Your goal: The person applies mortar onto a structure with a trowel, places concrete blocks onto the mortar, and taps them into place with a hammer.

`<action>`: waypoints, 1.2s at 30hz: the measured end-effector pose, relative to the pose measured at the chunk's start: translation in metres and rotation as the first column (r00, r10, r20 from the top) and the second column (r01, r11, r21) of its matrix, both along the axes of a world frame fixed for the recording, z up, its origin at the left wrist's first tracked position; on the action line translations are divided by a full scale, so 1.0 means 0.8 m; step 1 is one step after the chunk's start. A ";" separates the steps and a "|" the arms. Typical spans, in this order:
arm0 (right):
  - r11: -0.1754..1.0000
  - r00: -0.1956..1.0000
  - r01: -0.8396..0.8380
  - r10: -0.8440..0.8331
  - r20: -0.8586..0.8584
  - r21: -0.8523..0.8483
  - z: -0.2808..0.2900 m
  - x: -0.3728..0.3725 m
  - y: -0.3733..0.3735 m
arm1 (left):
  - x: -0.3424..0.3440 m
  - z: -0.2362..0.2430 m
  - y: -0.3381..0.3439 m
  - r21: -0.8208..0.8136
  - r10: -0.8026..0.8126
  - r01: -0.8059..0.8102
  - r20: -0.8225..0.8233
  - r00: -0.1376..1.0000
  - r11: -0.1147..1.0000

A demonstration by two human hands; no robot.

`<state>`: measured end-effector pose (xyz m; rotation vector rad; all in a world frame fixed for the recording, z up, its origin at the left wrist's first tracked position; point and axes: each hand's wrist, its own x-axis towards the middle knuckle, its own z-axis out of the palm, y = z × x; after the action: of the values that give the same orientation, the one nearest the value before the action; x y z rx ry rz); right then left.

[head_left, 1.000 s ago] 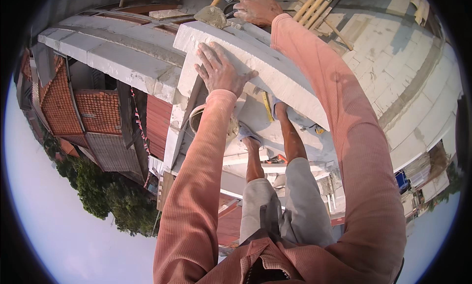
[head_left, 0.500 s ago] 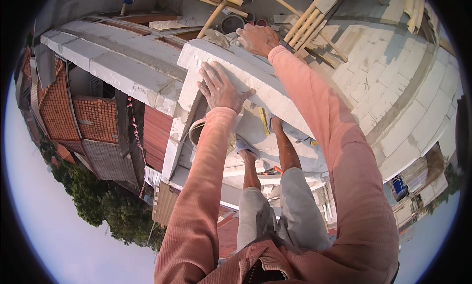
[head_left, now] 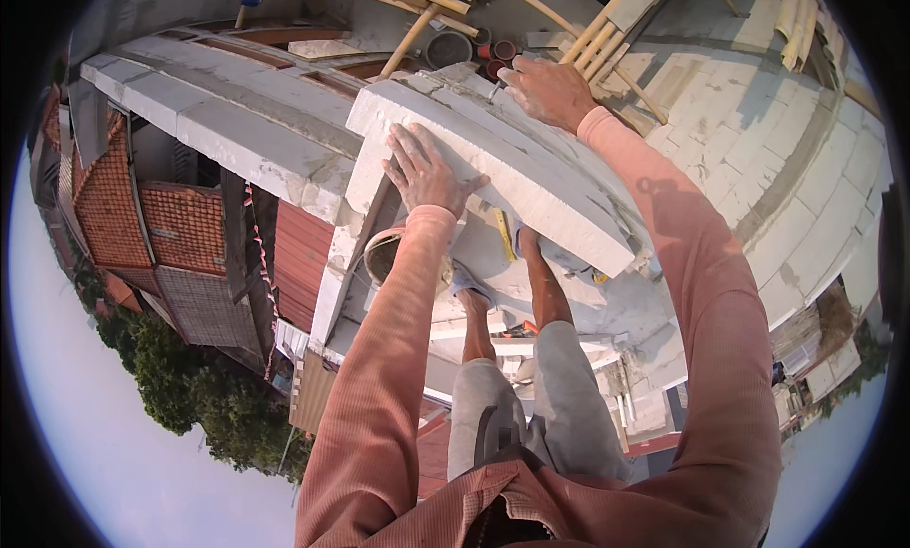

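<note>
My left hand [head_left: 425, 173] rests open, fingers spread, on a long white block [head_left: 517, 183] lying along the masonry wall top. My right hand [head_left: 548, 91], above and right of the block, is closed on a small metal tool [head_left: 498, 89], mostly hidden by the fingers. Below my left wrist, a bucket [head_left: 382, 260] is partly hidden behind the sleeve. A yellow measuring tool [head_left: 503, 233] lies on the grey surface near my feet.
A block ledge [head_left: 209, 112] runs left over a drop toward tiled roofs [head_left: 183, 224] and trees. Bamboo poles [head_left: 592, 45] and containers [head_left: 447, 50] lie at the top. A white block-built surface [head_left: 758, 159] spreads to the right.
My right hand has moved rightward and down from the block's upper end, and its tool shows less. My left hand stays on the block, slightly lower in the picture.
</note>
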<state>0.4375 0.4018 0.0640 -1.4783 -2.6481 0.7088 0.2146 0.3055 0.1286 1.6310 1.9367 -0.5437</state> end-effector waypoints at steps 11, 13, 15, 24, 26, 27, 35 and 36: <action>0.948 0.949 -0.308 0.312 0.049 -0.077 -0.022 -0.051 0.018 | -0.002 0.003 0.000 -0.021 0.009 -0.009 -0.015 1.000 1.000; 0.936 0.929 -0.333 0.346 0.130 -0.109 -0.009 -0.024 0.018 | 0.001 0.002 0.004 -0.006 0.006 -0.006 -0.004 1.000 1.000; 0.929 0.926 -0.371 0.371 0.072 -0.024 0.007 0.001 0.012 | 0.001 0.004 0.004 -0.018 0.010 -0.010 -0.007 1.000 1.000; 0.989 0.993 0.030 -0.013 0.120 -0.148 0.017 -0.038 0.026 | 0.008 -0.002 0.002 -0.002 0.029 -0.029 0.005 1.000 1.000; 0.988 0.982 -0.062 0.086 0.168 -0.145 0.007 -0.057 0.025 | 0.015 0.001 0.001 -0.004 0.033 -0.033 0.016 0.999 0.999; 0.979 0.962 -0.154 0.178 0.206 -0.130 0.004 -0.070 0.024 | 0.010 -0.002 0.003 0.009 0.034 -0.035 0.017 0.999 0.999; 0.995 1.000 -0.010 0.010 -0.005 -0.098 0.165 0.063 -0.079 | -0.009 -0.009 -0.017 0.114 0.023 -0.026 0.023 0.999 0.993; 0.998 0.991 0.037 -0.044 -0.124 -0.054 0.187 0.075 -0.104 | -0.010 -0.006 -0.028 0.151 0.016 -0.025 0.059 0.998 0.988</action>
<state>0.4977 0.3186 0.2133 -1.4436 -2.5186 0.8426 0.2064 0.2830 0.1235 1.6980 1.9925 -0.3443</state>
